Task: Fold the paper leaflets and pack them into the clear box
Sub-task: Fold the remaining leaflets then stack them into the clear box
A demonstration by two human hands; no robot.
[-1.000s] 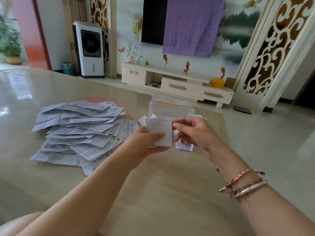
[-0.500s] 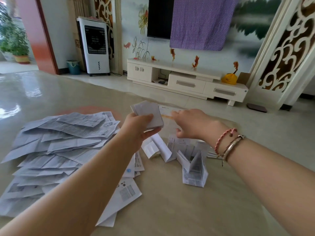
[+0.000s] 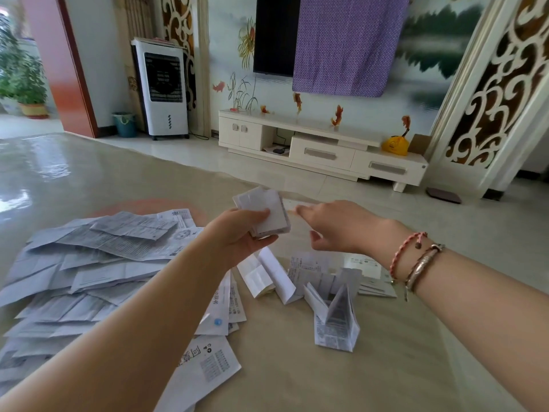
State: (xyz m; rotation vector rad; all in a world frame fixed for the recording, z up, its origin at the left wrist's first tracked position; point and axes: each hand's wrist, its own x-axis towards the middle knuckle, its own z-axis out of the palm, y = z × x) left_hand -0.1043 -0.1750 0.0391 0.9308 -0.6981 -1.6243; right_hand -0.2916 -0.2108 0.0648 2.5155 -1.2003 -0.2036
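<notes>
Since half a second before, the left hand (image 3: 237, 233) had kept the small folded white paper leaflet (image 3: 267, 214) raised, while the right hand (image 3: 335, 227) had stayed stretched forward toward the clear plastic box (image 3: 289, 205), only a blurred sliver of which showed between the two hands at twelve o'clock. The left fingers (image 3: 261, 214) were curled round the folded leaflet, thumb pressed on its face. The right hand's fingers were loosely extended and held nothing; whether they touched the box I could not tell. On the beige glossy surface (image 3: 386, 367), a wide heap of unfolded printed leaflets (image 3: 89, 263) spread at nine o'clock under the left forearm. A cluster of already folded leaflets (image 3: 326, 292) lay just below the hands toward three o'clock, one standing like a tent (image 3: 337, 325). Braided pink and metal bracelets (image 3: 413, 263) circled the right wrist.
</notes>
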